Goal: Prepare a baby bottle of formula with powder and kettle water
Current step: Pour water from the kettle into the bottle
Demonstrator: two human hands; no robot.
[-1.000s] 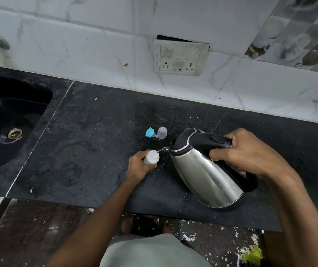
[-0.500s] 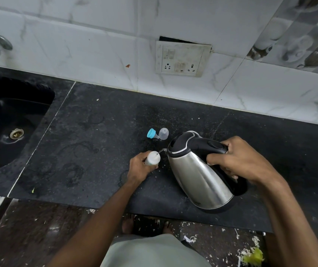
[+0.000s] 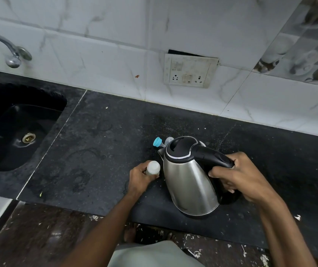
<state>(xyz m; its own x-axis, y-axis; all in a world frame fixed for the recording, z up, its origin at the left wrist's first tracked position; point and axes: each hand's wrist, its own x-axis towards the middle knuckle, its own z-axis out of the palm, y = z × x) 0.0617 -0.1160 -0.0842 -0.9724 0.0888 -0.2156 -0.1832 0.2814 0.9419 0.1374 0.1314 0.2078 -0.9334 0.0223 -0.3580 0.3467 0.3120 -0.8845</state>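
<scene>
Set kettle flat at three o'clock of bottle, right grip wrapping handle, left grip pinching bottle upright on bench.

A shiny silver kettle with a black lid and black handle is seen. A small bottle looks milky white. A bright blue cap is seen behind the kettle. The counter is dark grey with pale specks. The sink is black. The wall tiles are white with thin grey marble lines. The switch plate is off-white.
</scene>
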